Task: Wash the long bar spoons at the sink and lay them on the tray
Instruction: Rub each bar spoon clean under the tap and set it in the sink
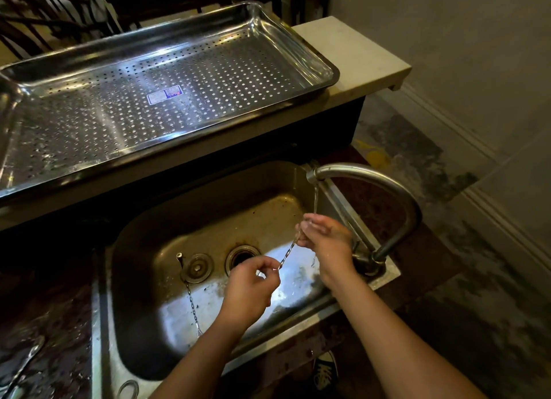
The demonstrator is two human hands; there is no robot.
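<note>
A long bar spoon (286, 254) with a twisted stem slants over the steel sink (143, 231). My left hand (250, 288) pinches its lower end. My right hand (323, 237) is closed around its upper end, right under the thin stream of water from the curved tap (372, 178). The spoon's bowl is hidden in my right hand. The perforated steel tray (286, 31) lies on the raised counter behind the sink, with only a small label on it. Another bar spoon (24, 366) lies on the dark counter at the bottom left.
In the sink are an open drain (242, 255) and a plug (196, 268) on a chain (192, 306). A pale counter end (354, 49) juts right of the tray. A wall stands at right, and a shoe (325, 370) shows below the sink's front edge.
</note>
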